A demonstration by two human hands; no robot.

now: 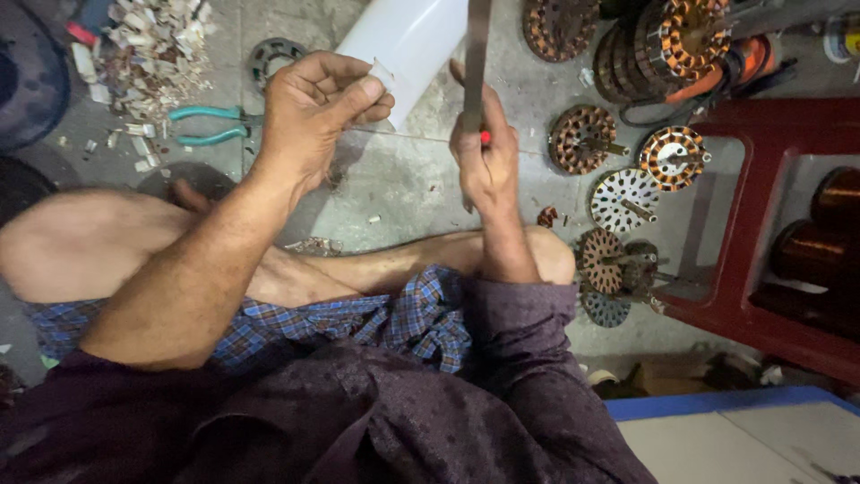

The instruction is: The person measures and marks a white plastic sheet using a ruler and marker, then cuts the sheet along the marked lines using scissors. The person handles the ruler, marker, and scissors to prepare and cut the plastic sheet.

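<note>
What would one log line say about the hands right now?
left hand: pinches white sheet | right hand: holds metal strip | teal pliers: on floor

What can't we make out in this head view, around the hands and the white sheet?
- White sheet: far end cut off by the top edge.
- Metal strip in the right hand: top cut off; lower end and a red part hidden by the fingers.
- Small white piece pinched by the left hand: mostly covered.
- Copper spools: dim, cut off by the right edge.
</note>
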